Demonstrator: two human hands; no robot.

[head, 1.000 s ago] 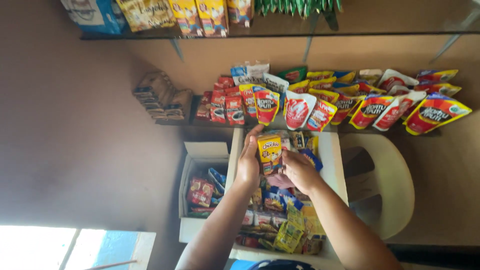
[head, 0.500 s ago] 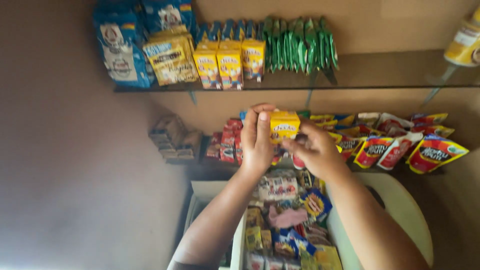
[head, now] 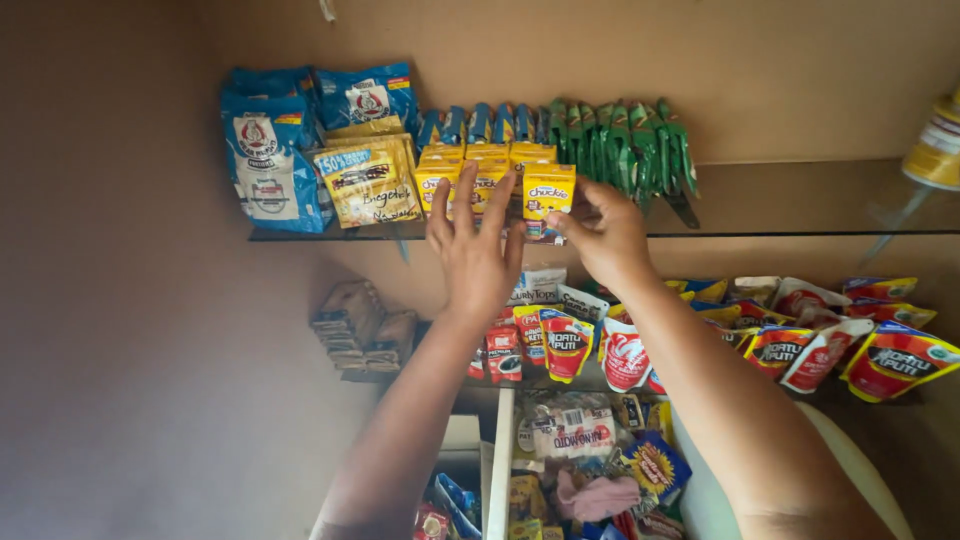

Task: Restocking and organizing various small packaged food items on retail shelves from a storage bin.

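Head view, only one. Both arms raised to the glass shelf (head: pixel 800 232) on the far wall.

Right hand (head: pixel 605 235): grip clamped on a yellow carton (head: pixel 549 192), thumb and fingers on its right edge and lower corner. Carton upright at the shelf's front edge, right end of a row of like yellow cartons (head: pixel 480 165).

Left hand (head: pixel 475 250): fingers spread apart, palm toward the row, fingertips touching the carton fronts just left of the held one. Holds nothing.

Shelf, left to right: blue bags (head: pixel 275 150) with a round white-and-red emblem, stacked at the far left; a tan-yellow bag (head: pixel 368 185) with a blue corner band leaning on them; the yellow cartons with blue-topped ones behind; green sachets (head: pixel 625 140) upright, packed tight. Far right edge: a yellow-labelled bottle (head: pixel 938 145), partly cut off.

Lower shelf (head: pixel 610 380): brown packets (head: pixel 355 325) stacked at left; small red sachets (head: pixel 503 352); a long row of red, yellow and white spouted pouches (head: pixel 800 345) running right, overlapping.

Near, bottom: a white box (head: pixel 500 460) full of mixed snack packs, a clear bag (head: pixel 572 430) with a white label on top. A white chair (head: pixel 860 470) just right of it, mostly hidden by the right arm.
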